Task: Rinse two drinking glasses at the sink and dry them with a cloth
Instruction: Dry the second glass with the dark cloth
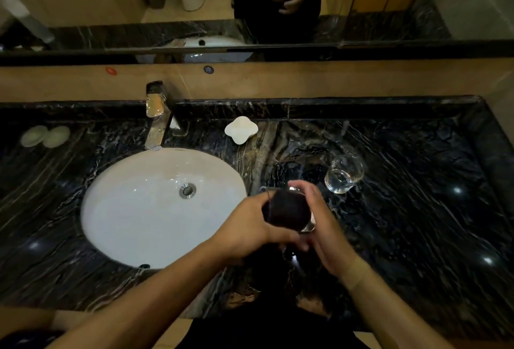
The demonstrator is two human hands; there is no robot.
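Observation:
Above the counter, right of the basin, both hands hold one drinking glass (308,227) that is wrapped in a dark cloth (286,209); only bits of its rim show. My left hand (247,230) grips the cloth-covered side. My right hand (319,220) cups the other side, fingers curled over the top. A second clear glass (344,173) stands upright and alone on the dark marble counter (417,195), just beyond my right hand and apart from it.
The white oval sink (155,209) lies to the left, with a chrome faucet (155,115) behind it. A white soap dish (241,129) sits behind the hands. Two pale round pads (46,136) lie far left. A mirror (250,1) runs along the back.

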